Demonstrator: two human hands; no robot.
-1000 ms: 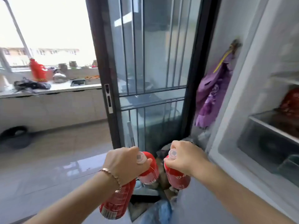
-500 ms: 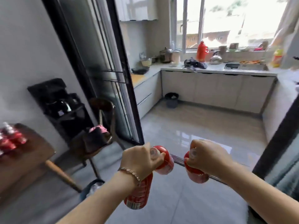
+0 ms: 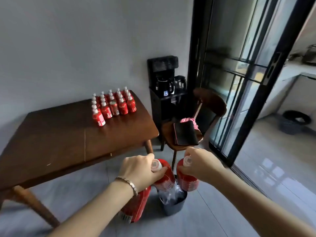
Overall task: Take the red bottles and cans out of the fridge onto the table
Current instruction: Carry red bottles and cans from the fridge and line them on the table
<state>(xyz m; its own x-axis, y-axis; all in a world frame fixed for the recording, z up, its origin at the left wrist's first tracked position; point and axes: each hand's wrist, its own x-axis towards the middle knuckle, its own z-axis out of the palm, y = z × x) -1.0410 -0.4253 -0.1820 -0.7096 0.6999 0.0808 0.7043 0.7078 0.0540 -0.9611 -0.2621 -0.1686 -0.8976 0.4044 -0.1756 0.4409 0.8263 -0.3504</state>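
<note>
Swinging left since half a second ago: the kitchen has slid off to the right, and the dark brown wooden tabletop point(image 3: 59, 134) with its cluster of red white-capped bottles point(image 3: 112, 106) is now in full view. The left hand point(image 3: 138, 170) still grips a pair of red plastic bottles point(image 3: 165, 175) by their necks, while the right hand point(image 3: 201, 165) grips a single red bottle point(image 3: 186, 181). All three are over the floor, just off the tabletop's corner.

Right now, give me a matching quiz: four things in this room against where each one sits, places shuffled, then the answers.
1 cluster of red bottles
2 black kettle
3 black pouch
4 lined bin

A chair seat
B tiled floor
C wooden table
D black stand

Pairs: 1-C, 2-D, 3-A, 4-B.
</note>
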